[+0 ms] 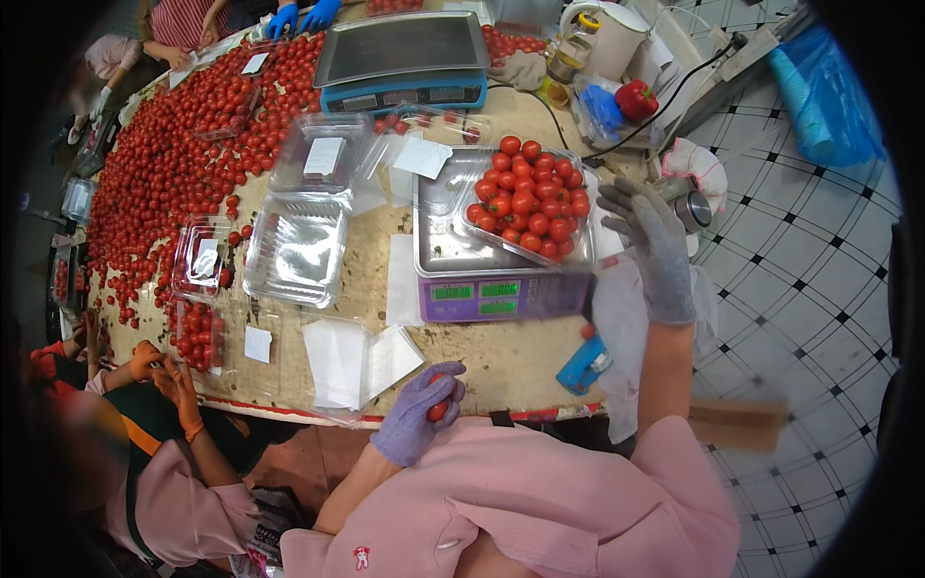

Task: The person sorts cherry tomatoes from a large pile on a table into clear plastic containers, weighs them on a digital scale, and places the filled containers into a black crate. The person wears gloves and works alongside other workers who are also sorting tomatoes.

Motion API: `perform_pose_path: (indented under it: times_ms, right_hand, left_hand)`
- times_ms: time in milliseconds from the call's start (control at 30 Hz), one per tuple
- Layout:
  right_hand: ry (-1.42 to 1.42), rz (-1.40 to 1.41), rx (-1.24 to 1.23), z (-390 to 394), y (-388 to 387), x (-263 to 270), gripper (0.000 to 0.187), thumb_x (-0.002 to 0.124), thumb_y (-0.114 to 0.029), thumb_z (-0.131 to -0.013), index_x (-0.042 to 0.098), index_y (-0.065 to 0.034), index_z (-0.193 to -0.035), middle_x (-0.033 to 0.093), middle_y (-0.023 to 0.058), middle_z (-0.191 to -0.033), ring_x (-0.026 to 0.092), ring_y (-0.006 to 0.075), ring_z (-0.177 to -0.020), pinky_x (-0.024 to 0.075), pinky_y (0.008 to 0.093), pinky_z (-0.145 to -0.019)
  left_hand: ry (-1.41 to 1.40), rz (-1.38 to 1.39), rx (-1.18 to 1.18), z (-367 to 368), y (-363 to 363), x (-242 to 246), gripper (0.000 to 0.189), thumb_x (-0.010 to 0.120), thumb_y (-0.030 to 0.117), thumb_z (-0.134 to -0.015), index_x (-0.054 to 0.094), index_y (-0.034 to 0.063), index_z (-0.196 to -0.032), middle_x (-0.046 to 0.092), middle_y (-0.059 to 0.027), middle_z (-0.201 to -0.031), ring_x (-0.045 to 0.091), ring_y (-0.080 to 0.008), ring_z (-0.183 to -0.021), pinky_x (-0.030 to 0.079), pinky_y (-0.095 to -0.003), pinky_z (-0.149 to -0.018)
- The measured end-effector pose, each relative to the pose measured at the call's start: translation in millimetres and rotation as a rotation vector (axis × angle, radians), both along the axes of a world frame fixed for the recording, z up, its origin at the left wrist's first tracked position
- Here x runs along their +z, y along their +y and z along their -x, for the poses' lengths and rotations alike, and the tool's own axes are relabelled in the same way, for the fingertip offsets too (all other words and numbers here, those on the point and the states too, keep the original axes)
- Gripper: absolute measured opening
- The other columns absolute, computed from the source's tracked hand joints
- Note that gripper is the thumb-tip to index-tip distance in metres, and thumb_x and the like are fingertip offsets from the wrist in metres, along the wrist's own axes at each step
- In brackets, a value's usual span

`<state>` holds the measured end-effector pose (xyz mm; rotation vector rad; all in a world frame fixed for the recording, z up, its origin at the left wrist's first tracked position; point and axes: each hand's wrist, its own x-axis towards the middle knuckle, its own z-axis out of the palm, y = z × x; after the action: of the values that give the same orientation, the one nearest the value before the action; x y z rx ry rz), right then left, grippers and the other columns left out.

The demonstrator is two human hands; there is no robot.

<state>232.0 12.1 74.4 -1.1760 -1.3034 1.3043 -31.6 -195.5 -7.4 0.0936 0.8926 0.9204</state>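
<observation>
My left hand [421, 413], in a purple knit glove, is closed round red cherry tomatoes near the table's front edge. My right hand [650, 246], in a grey glove, is raised with its fingers extended at the right side of a purple digital scale [506, 298]; nothing shows in it. On the scale's steel pan [441, 249] a clear plastic container [498, 242] full of cherry tomatoes [531, 195] sits at an angle. A clear clamshell container [296, 249] lies open and empty left of the scale, with a white paper slip [324, 156] in its upper half.
A large heap of cherry tomatoes [166, 159] covers the table's left side. Behind stands a blue scale [405, 94]. White paper sheets [394, 361] and a blue tape dispenser [582, 363] lie near the front edge. A co-worker's orange-gloved hands [173, 386] are at the left; other people stand farther back.
</observation>
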Motion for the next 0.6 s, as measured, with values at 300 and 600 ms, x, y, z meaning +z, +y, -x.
perform_pose_path:
  times_ms: [300,600]
  right_hand:
    - [0.038,0.072,-0.071,-20,-58,-19,0.041,0.047,-0.022,-0.098,0.052,0.0116,-0.121,0.063,0.0224,-0.109,0.064,0.0270,-0.100,0.0508,0.0344,-0.089]
    - [0.030,0.075,-0.090,-28,-58,-34,0.043,0.049,-0.024,-0.097,0.053,0.0111,-0.121,0.063,0.0211,-0.110,0.064,0.0269,-0.100,0.0510,0.0352,-0.089]
  left_hand:
    - [-0.016,0.061,0.000,16,-6,-12,0.031,0.049,0.037,-0.098,0.052,0.0069,-0.094,0.042,0.0004,-0.064,0.037,-0.0090,-0.051,0.029,-0.0221,-0.046]
    - [0.285,0.021,-0.081,16,0,-27,0.025,0.053,0.030,-0.096,0.056,0.0064,-0.090,0.050,-0.0032,-0.066,0.047,-0.0133,-0.054,0.038,-0.0252,-0.049]
